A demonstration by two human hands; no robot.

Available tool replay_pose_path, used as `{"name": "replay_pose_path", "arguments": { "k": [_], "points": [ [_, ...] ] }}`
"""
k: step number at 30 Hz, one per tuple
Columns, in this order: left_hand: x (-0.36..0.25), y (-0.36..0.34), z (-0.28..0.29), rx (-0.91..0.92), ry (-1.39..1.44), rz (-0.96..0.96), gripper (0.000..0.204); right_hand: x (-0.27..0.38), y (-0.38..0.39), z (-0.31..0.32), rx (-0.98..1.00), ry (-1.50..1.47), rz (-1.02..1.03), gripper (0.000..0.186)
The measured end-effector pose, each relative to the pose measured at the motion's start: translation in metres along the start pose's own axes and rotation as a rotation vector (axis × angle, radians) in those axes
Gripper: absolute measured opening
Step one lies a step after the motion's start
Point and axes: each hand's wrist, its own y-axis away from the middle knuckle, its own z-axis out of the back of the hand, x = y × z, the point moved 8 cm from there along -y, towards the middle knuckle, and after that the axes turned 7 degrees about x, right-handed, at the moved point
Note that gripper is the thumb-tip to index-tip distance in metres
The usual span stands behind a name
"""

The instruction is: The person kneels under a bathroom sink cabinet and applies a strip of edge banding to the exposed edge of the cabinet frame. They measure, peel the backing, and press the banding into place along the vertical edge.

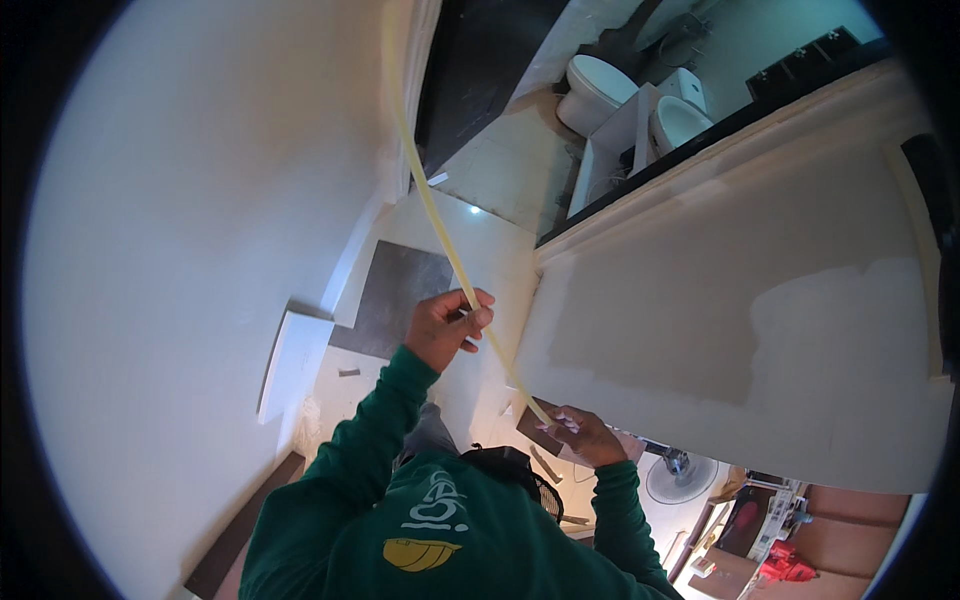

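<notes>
A long, narrow, pale yellow strip (432,208), which looks like tape, runs slantwise from the top of the view down to my hands. Partway along it, my left hand (450,327) is closed, with the strip pinched between thumb and fingers. Lower and to the right, my right hand (585,436) grips the strip near its lower end. Between the two hands the strip stays nearly straight. Its upper end rises beside a door frame (418,60), and I cannot tell what it is fixed to there.
A doorway beyond opens on a bathroom with a toilet (598,85) and a washbasin (682,122). Walls stand on both sides. A dark mat or panel (392,298) lies on the floor, and a white board (293,366) leans at the left wall. A fan (680,478) stands lower right.
</notes>
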Motion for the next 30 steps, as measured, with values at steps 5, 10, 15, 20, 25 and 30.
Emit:
{"name": "replay_pose_path", "arguments": {
  "k": [5, 10, 15, 20, 25, 30],
  "points": [
    [0.012, -0.019, -0.016, 0.063, 0.019, 0.034, 0.033, -0.005, -0.010, -0.001, 0.038, -0.013, -0.086, 0.034],
    [0.011, -0.044, -0.034, 0.099, 0.012, 0.059, 0.035, 0.005, -0.024, -0.005, 0.057, -0.251, -0.008, 0.035],
    [0.005, -0.096, -0.055, 0.157, 0.039, 0.081, 0.043, 0.038, -0.047, 0.032, -0.063, -0.190, -0.025, 0.035],
    [-0.022, -0.188, -0.077, 0.220, -0.010, 0.029, 0.049, 0.065, -0.090, 0.099, -0.205, -0.036, 0.070, 0.034],
    [-0.056, -0.291, -0.104, 0.263, -0.090, 0.038, 0.055, 0.111, -0.141, 0.180, -0.342, 0.145, 0.161, 0.032],
    [-0.062, -0.415, -0.116, 0.364, -0.121, 0.150, 0.061, 0.145, -0.197, 0.274, -0.456, 0.072, 0.179, 0.029]
  ]
}}
